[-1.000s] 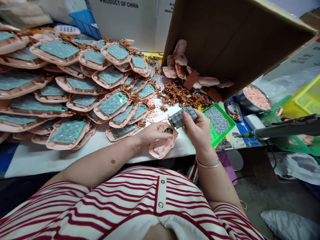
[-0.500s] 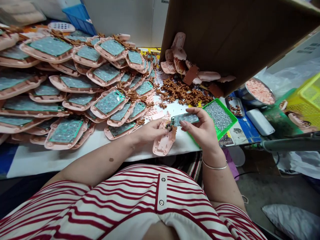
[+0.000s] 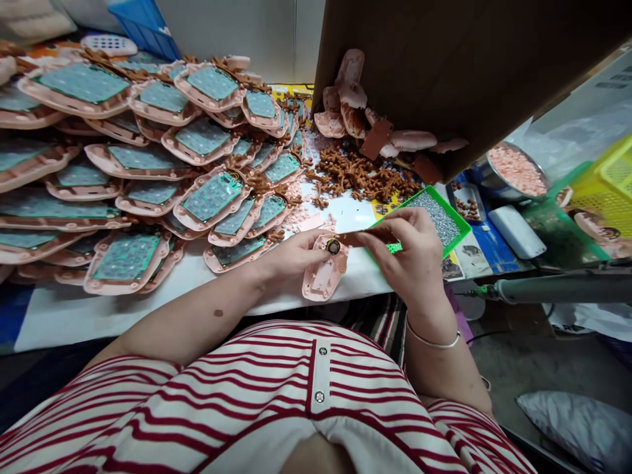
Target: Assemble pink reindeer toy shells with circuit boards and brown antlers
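Observation:
My left hand (image 3: 291,255) grips a pink plastic shell (image 3: 322,280) by its upper left side, above the table's front edge. A round dark speaker (image 3: 333,246) sits at the shell's upper end, by my left thumb. My right hand (image 3: 415,253) pinches a circuit board (image 3: 356,235) between thumb and fingers, just right of the shell. The board is tilted nearly edge-on, so its brownish side shows and its face is hidden. Under my right hand stands a green tray (image 3: 457,235) of small metal screws (image 3: 439,217).
Stacked pink shells with circuit boards (image 3: 212,197) cover the left side. Brown branched plastic pieces (image 3: 350,174) lie in a heap before a cardboard box (image 3: 419,72) holding loose pink shells (image 3: 409,140). At right are a metal bowl (image 3: 518,174), a yellow basket (image 3: 592,191) and a screwdriver-like tool (image 3: 543,288).
My right hand has turned the circuit board from face-up to nearly edge-on and moved slightly right. The speaker in the shell now shows more fully. My left hand has barely moved.

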The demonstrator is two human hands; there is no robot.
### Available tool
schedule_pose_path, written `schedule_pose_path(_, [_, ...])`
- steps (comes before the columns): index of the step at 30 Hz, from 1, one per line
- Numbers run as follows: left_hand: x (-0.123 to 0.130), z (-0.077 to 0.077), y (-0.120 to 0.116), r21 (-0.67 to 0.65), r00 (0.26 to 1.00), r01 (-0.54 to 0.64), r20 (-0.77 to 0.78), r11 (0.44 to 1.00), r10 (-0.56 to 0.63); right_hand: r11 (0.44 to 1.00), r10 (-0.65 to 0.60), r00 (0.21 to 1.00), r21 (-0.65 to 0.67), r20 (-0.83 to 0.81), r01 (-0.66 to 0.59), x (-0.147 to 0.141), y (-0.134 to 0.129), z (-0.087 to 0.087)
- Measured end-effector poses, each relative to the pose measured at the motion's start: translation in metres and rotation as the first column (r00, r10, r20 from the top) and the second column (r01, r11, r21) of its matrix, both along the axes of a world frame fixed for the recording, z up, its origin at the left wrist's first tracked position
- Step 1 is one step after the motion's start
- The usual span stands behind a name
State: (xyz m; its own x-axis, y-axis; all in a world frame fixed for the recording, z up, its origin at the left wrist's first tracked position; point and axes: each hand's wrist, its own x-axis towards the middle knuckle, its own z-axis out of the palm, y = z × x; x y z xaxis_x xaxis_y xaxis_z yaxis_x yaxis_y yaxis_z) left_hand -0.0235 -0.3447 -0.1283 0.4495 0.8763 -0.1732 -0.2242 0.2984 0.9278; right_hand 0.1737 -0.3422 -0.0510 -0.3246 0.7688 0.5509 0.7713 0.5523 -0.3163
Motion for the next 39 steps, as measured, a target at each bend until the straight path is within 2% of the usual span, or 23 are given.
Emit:
schedule_pose_path(3, [0.001,0.000,-0.002,-0.025,1.000,0.006,-0.011,1.000,-0.006,0.983,0.045,0.975,-0.166,-0.219,-0.083,-0.013,0.008,-0.005])
schedule_pose_path(5, [0.000,0.000,-0.001,-0.041,1.000,0.006,0.013,0.999,-0.005,0.970,0.052,0.959,-0.213,-0.279,-0.114,-0.021,0.014,-0.011])
schedule_pose_path(10, [-0.002,-0.002,0.002,-0.084,0.999,0.005,0.041,0.996,-0.002,0.973,0.030,0.945,-0.206,-0.326,-0.102,-0.026,0.023,-0.022])
schedule_pose_path(16, [-0.002,0.001,0.003,-0.090,0.996,0.004,0.094,0.996,0.004,0.966,0.056,0.929,-0.214,-0.366,-0.142,-0.024,0.020,-0.024])
schedule_pose_path(22, [-0.002,0.008,0.006,-0.159,0.994,-0.024,0.098,0.987,0.040,0.968,0.066,0.879,-0.183,-0.472,-0.170,-0.022,0.016,-0.027])
schedule_pose_path(28, [-0.002,0.013,0.007,-0.125,0.987,-0.074,0.130,0.989,0.091,0.978,0.205,0.944,0.006,-0.260,-0.211,-0.019,0.000,-0.030])
schedule_pose_path(31, [-0.003,0.015,0.006,-0.120,0.982,-0.082,0.159,0.989,0.101,0.948,0.296,0.954,0.135,-0.052,-0.286,-0.017,-0.011,-0.037])
schedule_pose_path(34, [-0.004,0.014,0.006,-0.139,0.979,-0.085,0.172,0.987,0.109,0.898,0.342,0.927,0.238,0.153,-0.371,-0.018,-0.018,-0.046])
schedule_pose_path(36, [-0.005,0.013,0.006,-0.133,0.978,-0.090,0.175,0.987,0.113,0.874,0.354,0.910,0.270,0.216,-0.404,-0.019,-0.021,-0.050])
schedule_pose_path(39, [-0.005,0.010,0.007,-0.109,0.975,-0.097,0.191,0.989,0.117,0.870,0.337,0.913,0.294,0.232,-0.396,-0.020,-0.022,-0.055])
